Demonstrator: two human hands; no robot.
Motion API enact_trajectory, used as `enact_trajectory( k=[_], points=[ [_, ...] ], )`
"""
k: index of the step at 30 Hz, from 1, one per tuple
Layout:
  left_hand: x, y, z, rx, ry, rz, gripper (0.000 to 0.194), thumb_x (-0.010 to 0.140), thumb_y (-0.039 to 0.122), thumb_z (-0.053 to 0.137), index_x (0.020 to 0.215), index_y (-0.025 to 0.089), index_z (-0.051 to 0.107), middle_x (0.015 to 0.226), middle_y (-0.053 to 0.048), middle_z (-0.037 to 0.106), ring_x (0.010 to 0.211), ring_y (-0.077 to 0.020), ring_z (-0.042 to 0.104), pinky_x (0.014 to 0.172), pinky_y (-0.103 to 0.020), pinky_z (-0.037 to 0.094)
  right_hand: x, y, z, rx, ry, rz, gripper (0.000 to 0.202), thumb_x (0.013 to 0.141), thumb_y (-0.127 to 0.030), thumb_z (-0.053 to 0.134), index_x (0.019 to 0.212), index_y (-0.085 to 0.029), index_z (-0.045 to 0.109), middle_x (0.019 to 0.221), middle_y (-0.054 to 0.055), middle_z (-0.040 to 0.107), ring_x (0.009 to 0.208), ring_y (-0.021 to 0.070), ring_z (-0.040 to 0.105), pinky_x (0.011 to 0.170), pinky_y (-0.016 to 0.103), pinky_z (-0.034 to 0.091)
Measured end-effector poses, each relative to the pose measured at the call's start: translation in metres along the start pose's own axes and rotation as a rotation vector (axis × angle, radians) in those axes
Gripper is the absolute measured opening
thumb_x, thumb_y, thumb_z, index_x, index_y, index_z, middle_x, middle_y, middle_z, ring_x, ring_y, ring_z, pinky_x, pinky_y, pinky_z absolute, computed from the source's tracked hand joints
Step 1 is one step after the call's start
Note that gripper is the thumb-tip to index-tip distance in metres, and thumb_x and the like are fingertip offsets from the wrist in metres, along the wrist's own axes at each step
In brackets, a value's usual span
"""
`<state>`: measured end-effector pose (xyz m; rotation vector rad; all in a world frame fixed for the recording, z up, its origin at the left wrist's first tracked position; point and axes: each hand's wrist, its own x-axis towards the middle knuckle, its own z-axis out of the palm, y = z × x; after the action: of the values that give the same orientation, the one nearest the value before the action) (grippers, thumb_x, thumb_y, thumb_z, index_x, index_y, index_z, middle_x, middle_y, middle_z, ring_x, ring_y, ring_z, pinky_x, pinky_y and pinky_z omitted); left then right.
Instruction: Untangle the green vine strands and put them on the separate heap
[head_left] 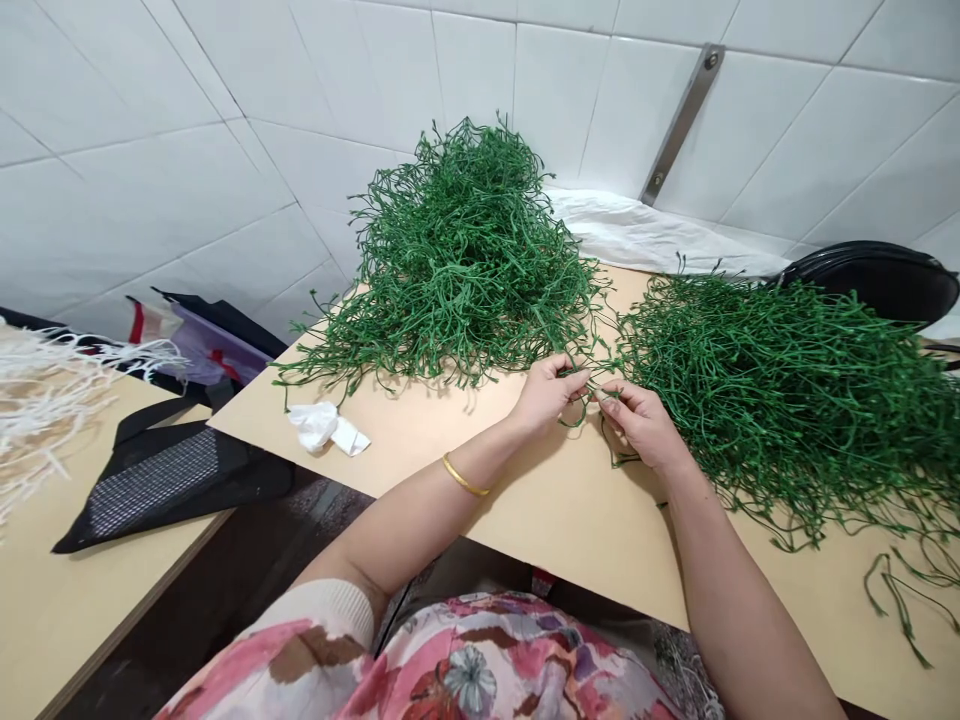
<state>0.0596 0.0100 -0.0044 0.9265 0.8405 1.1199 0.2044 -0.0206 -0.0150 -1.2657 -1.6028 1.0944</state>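
Note:
My left hand [553,388] is closed in a pinch on a thin green cord [576,420], which curls below the fingers. Close beside it, my right hand [636,418] pinches green cord too, and a dark green end [616,458] hangs down under it. The two hands almost meet above the table. Behind my left hand rises a tall heap of green cords [465,250] with small knotted tips. A second, wider heap of green cords [795,390] lies to the right of my right hand. My fingers hide exactly how the held cords meet.
The tan table [435,430] stands against a tiled wall [360,80]. A crumpled white tissue [315,425] lies near its left edge. Loose cords [900,600] are at the front right, a black bag [870,280] behind. On another table sit white cords [45,400] and a black mesh bag [165,480].

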Motion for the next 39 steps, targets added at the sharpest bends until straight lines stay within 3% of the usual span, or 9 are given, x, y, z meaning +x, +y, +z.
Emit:
enact_trajectory(
  k=[6,10,16,20,25,29,33,36,39],
  points=[
    [0.0,-0.001,0.001,-0.076,0.051,-0.083,0.039,0.06,0.012,0.069,0.088,0.019,0.043,0.055,0.008,0.047,0.044,-0.0035,0.045,0.047,-0.017,0.033,0.001,-0.001,0.006,-0.149,0.078,-0.077,0.02,0.077,-0.036,0.053,0.076,-0.017,0.058,0.059,-0.002,0.048,0.054,0.0096,0.04,0.051,0.023,0.031],
    [0.0,0.005,0.0,-0.17,0.066,-0.073,0.056,0.06,0.013,0.07,0.104,0.023,0.036,0.06,0.009,0.049,0.047,-0.0051,0.05,0.052,-0.019,0.04,0.001,0.0,0.006,0.018,0.127,-0.042,0.02,0.077,-0.038,0.056,0.076,-0.018,0.058,0.055,-0.005,0.043,0.048,0.0076,0.034,0.046,0.022,0.028],
    [0.0,0.006,-0.003,-0.287,0.013,-0.282,0.019,0.072,0.024,0.062,0.078,0.014,0.047,0.064,-0.002,0.056,0.051,-0.0085,0.053,0.05,-0.022,0.042,0.003,0.001,0.001,0.388,0.185,0.014,0.022,0.072,-0.037,0.063,0.07,-0.019,0.052,0.052,-0.007,0.034,0.043,0.0047,0.028,0.04,0.021,0.019],
    [0.001,-0.002,-0.005,-0.218,-0.144,-0.41,0.02,0.071,0.03,0.062,0.074,0.012,0.055,0.065,-0.003,0.056,0.052,-0.0091,0.053,0.049,-0.022,0.042,0.003,0.0,0.002,0.425,0.128,0.019,0.02,0.071,-0.036,0.064,0.071,-0.019,0.053,0.052,-0.007,0.034,0.043,0.0046,0.028,0.041,0.022,0.019],
    [0.002,0.0,-0.008,-0.227,-0.284,-0.455,0.021,0.071,0.032,0.062,0.079,0.013,0.061,0.076,-0.007,0.062,0.065,-0.0125,0.057,0.06,-0.026,0.045,0.001,-0.003,-0.002,0.445,0.071,0.05,0.021,0.069,-0.037,0.065,0.071,-0.019,0.056,0.051,-0.007,0.034,0.044,0.0053,0.024,0.041,0.022,0.018],
    [0.002,0.008,-0.009,-0.247,-0.309,-0.438,0.007,0.067,0.014,0.058,0.073,0.012,0.061,0.083,-0.008,0.064,0.073,-0.0143,0.059,0.067,-0.029,0.045,-0.002,-0.007,-0.007,0.523,0.041,0.088,0.019,0.066,-0.035,0.066,0.072,-0.019,0.058,0.048,-0.008,0.026,0.043,0.0052,0.018,0.041,0.022,0.016],
    [0.0,0.009,-0.007,-0.131,-0.309,-0.407,0.019,0.059,0.002,0.056,0.073,0.012,0.062,0.084,-0.008,0.064,0.071,-0.0131,0.059,0.065,-0.028,0.043,-0.002,-0.007,-0.009,0.552,0.048,0.115,0.017,0.064,-0.032,0.068,0.069,-0.019,0.059,0.048,-0.008,0.025,0.042,0.0046,0.017,0.04,0.021,0.014],
    [-0.001,0.005,-0.005,-0.104,-0.295,-0.364,0.016,0.059,0.004,0.056,0.072,0.011,0.062,0.078,-0.006,0.063,0.068,-0.0111,0.057,0.063,-0.026,0.043,-0.002,-0.005,-0.009,0.487,0.0,0.117,0.016,0.063,-0.03,0.068,0.067,-0.018,0.058,0.051,-0.007,0.034,0.042,0.0035,0.022,0.04,0.02,0.016],
    [-0.001,-0.001,-0.004,-0.135,-0.283,-0.316,0.009,0.059,0.006,0.058,0.066,0.012,0.059,0.076,-0.004,0.062,0.069,-0.0102,0.056,0.064,-0.024,0.043,-0.001,-0.001,-0.009,0.387,-0.021,0.086,0.018,0.063,-0.032,0.068,0.066,-0.016,0.06,0.071,-0.001,0.05,0.048,0.0044,0.032,0.042,0.021,0.023]
  ],
)
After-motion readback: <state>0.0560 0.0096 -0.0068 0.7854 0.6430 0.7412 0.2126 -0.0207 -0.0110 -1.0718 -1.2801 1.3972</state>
